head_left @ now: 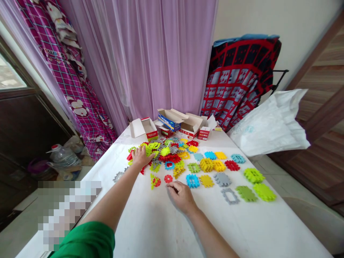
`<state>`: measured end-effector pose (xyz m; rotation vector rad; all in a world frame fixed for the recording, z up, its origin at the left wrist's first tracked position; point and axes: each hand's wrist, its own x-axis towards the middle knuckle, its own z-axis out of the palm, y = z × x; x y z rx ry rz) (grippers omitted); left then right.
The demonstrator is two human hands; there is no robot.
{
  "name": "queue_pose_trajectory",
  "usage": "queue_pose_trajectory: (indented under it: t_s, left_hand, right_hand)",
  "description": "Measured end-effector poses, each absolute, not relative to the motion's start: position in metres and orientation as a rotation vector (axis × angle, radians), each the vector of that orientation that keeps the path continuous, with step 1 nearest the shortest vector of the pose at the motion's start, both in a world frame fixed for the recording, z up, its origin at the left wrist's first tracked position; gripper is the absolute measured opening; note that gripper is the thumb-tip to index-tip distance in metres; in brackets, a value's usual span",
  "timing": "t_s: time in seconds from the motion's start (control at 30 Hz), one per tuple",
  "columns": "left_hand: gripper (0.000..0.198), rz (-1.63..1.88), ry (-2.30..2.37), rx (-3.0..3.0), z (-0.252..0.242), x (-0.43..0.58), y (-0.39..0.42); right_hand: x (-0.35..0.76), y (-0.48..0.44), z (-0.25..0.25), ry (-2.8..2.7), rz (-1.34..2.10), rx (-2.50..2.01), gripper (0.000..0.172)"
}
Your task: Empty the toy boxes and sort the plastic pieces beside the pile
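My left hand point(141, 157) lies over the left side of a mixed pile of plastic interlocking building pieces point(170, 157), fingers spread. Beneath its fingertips are yellow-green pieces point(154, 146); I see none gripped. My right hand point(182, 195) is lower on the table, fingers curled closed, with no piece visible in them. Just beyond its fingertips is a red round piece point(168, 178). Left of that, another red disc point(156, 182) touches a yellow-green triangular piece point(152, 179). A blue square frame piece point(192, 181) and a yellow square piece point(206, 181) sit right of my right hand.
Opened cardboard boxes point(172, 121) stand behind the pile. Sorted pieces, including yellow stacks point(206, 165), grey squares point(222, 179) and green squares point(264, 192), spread rightward on the white table point(150, 222). A white bag point(271, 122) is at the right edge. A pixelated patch point(67, 215) covers the left edge.
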<state>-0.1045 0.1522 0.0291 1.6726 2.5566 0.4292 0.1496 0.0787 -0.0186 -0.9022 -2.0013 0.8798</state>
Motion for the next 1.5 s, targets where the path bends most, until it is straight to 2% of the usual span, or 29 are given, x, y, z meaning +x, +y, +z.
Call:
queue_pose_trajectory:
  t_s: [0.27, 0.63, 1.0, 1.17, 1.27, 1.37, 1.43, 1.5]
  left_hand:
    - [0.067, 0.342, 2.336, 1.872, 0.026, -0.084, 0.138]
    - [0.039, 0.475, 2.111, 2.018, 0.043, -0.087, 0.088]
    - [0.039, 0.705, 2.306, 1.859, 0.046, -0.104, 0.114]
    - [0.035, 0.658, 2.064, 2.158, 0.039, -0.081, 0.096]
    - [0.044, 0.523, 1.900, 2.435, 0.029, -0.063, 0.084]
    - [0.058, 0.380, 1.943, 2.504, 0.020, -0.051, 0.077]
    - [0.053, 0.340, 2.000, 2.485, 0.018, -0.047, 0.076]
    - [0.038, 0.373, 2.020, 2.464, 0.020, -0.046, 0.075]
  right_hand:
    - [0.148, 0.080, -0.021, -1.994, 0.878, -0.899, 0.023]
    - [0.148, 0.080, -0.021, -2.015, 0.866, -0.916, 0.023]
    - [0.149, 0.080, -0.021, -2.040, 0.823, -0.926, 0.022]
    - [0.149, 0.080, -0.020, -2.043, 0.834, -0.916, 0.022]
    - [0.149, 0.080, -0.018, -2.053, 0.832, -0.913, 0.022]
    - [0.150, 0.079, -0.016, -2.059, 0.826, -0.906, 0.021]
    - [0.150, 0.079, -0.016, -2.058, 0.824, -0.904, 0.021]
    - [0.150, 0.079, -0.016, -2.055, 0.828, -0.903, 0.022]
